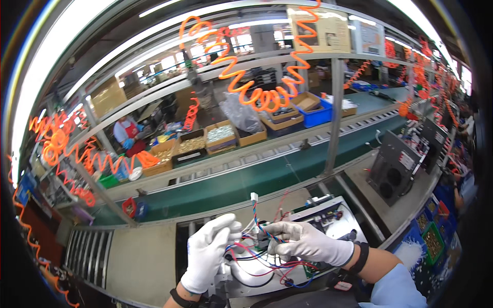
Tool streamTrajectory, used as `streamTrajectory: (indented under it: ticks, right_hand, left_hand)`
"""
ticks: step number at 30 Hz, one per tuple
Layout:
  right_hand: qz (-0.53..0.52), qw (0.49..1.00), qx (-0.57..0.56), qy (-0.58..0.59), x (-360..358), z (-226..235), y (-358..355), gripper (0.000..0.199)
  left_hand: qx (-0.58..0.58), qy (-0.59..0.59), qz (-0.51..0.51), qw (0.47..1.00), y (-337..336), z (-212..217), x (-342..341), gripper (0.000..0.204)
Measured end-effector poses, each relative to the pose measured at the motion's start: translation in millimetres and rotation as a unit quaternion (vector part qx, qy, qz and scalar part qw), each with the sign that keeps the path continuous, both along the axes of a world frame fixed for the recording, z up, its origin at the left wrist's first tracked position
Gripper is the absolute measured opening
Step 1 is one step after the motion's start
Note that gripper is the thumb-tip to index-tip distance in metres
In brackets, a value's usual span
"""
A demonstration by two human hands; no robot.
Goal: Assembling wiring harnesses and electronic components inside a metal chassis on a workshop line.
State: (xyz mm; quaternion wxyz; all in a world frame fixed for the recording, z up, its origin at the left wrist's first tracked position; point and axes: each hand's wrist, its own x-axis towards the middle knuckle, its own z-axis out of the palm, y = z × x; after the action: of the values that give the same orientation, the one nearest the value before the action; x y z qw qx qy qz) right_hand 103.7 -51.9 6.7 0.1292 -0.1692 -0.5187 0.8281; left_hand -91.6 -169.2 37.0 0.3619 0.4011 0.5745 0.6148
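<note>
Head view: both gloved hands on a wire bundle over an open device

Head camera looks down at two white-gloved hands meeting above a white open-topped device [257,277] on the tabletop [138,256], near the lower middle. Landmark for everything: that device.

Left hand [208,251] comes up from the lower edge, wrist low, palm turned toward the right, fingers curled and clenched on the loose wires [267,256] at the device's left side. Black band on that wrist.

Right hand [303,244] comes in from the lower right, forearm bare with a black wristband and a light blue sleeve behind it. Hand lies nearly flat, knuckles up, fingers pointing left, pinching a twisted red-blue-white wire [259,220] just above the device. That wire rises from the fingers and ends in a small white connector [253,196] standing clear above both hands.

Red, blue and black wires sag in loops below the hands, over the device's top. Fingertips of the two hands are near each other; contact can't be judged.

Beyond the device: green conveyor belt [246,179] runs across. Farther beyond it, cardboard bins of small parts [221,136] on a shelf. Right of the device, a dark grey case with round fan grilles [393,172]. Orange coiled hoses [246,77] hang overhead.
</note>
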Motion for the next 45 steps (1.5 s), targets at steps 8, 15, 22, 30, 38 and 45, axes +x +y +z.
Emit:
streamTrajectory:
  ticks: [8, 15, 22, 30, 38, 45]
  right_hand:
    - [0.042, 0.983, -0.130, 0.126, 34, -42, 9, 0.042]
    - [0.082, 0.989, -0.099, 0.073, 38, -45, 25, 0.052]
    - [0.173, 0.960, 0.217, -0.042, 40, -17, 71, 0.037]
    - [0.062, 0.852, 0.420, -0.306, 80, 77, 221, 0.027]
    - [0.349, 0.800, 0.432, -0.228, -42, -106, 307, 0.041]
    - [0.451, 0.805, 0.274, -0.272, -69, -175, 290, 0.029]
  left_hand:
    - [-0.097, 0.070, -0.151, 0.981, 30, -14, 38, 0.032]
    - [-0.034, -0.056, -0.148, 0.987, 44, -19, 44, 0.019]
    - [-0.007, 0.018, -0.197, 0.980, 73, -9, 43, 0.020]
    - [-0.111, 0.281, -0.178, 0.936, 131, -19, -12, 0.033]
    - [-0.283, 0.178, -0.278, 0.901, 213, -121, -4, 0.044]
    - [-0.405, -0.041, -0.245, 0.880, 223, -135, -4, 0.059]
